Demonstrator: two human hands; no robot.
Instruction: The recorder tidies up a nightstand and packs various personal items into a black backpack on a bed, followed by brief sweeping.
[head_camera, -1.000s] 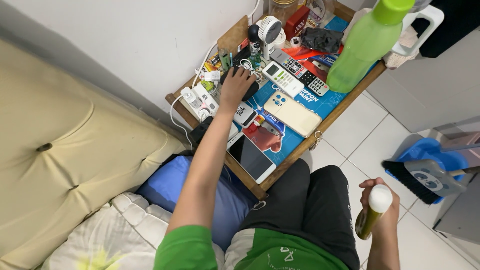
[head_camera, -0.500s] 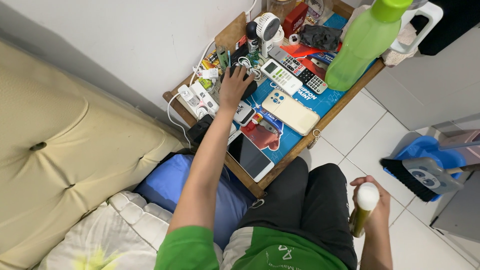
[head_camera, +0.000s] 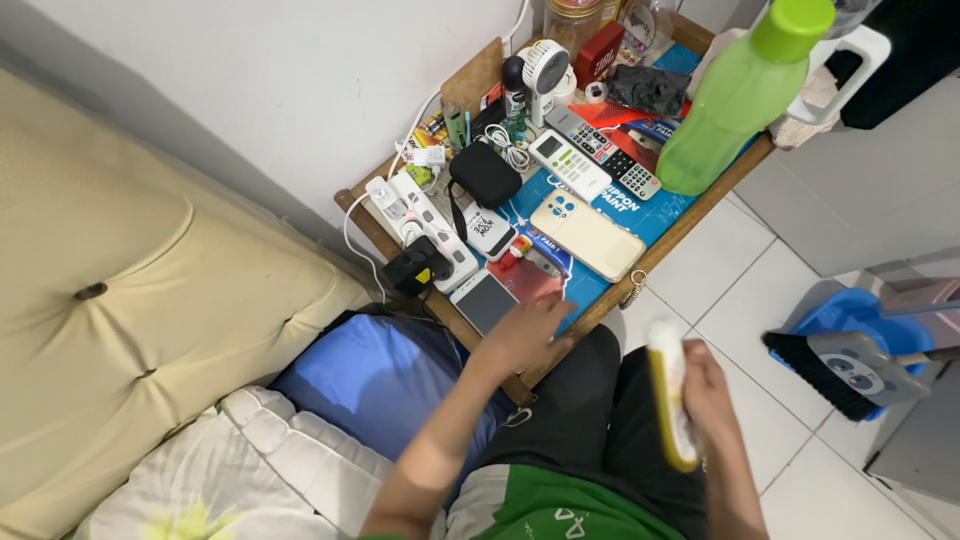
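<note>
— Where are the hands?

— The left hand (head_camera: 525, 335) lies low in the middle of the frame, fingers spread flat over the near end of a flat dark-screened smartphone (head_camera: 483, 300) at the front edge of the small wooden counter (head_camera: 352, 203). It looks pressed on top, not curled round it, though motion blur hides whether a thumb hooks the edge. The right hand (head_camera: 708, 400) at lower right is closed round a slim yellow-green bottle with a white cap (head_camera: 670, 400), cap pointing up toward the counter.

— What lies around them?

— Just above the phone, a white power strip (head_camera: 425, 220) with a black plug, a small black zip pouch (head_camera: 485, 172), and a cream-backed phone (head_camera: 587, 235) on the blue printed mat (head_camera: 640, 213). Higher up, two remote controls (head_camera: 590, 158) and a tall green plastic bottle (head_camera: 738, 95) at upper right. A blue dustpan with a black brush (head_camera: 850, 350) sits on the tiled floor at far right; a beige cushion (head_camera: 130, 290) fills the left.

— How should that phone be handled?

— I'd judge it best gripped by both long edges before lifting, since it sits close to the counter's front edge and a flat palm could slide it off. Keep the bottle hand well apart.
</note>
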